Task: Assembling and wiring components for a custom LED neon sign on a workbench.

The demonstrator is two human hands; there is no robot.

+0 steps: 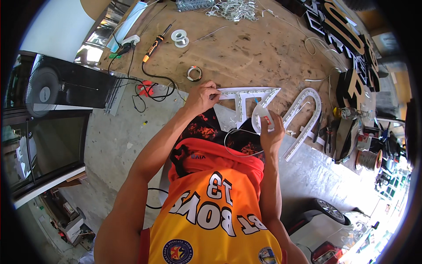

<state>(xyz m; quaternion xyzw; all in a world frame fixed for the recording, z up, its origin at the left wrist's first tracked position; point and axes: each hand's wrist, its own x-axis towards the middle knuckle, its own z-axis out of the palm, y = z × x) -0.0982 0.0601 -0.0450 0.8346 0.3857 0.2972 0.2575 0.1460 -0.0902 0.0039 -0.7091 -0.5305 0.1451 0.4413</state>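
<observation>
A white letter-shaped frame, with a strip of small lights along its inside, lies at the table's near edge over my lap. The fingers of my left hand are closed on its left end. My right hand is closed round a small whitish bottle with a red mark, held tilted over the frame's right side; a small blue tip shows above it. A thin pale cable loops below the frame toward my right hand. To the right lies a second white curved frame, also lined with lights.
On the wooden table are an orange soldering iron, a solder spool, a tape roll and a wire heap. Dark letters, pliers and a glass bottle are at right. A fan stands left.
</observation>
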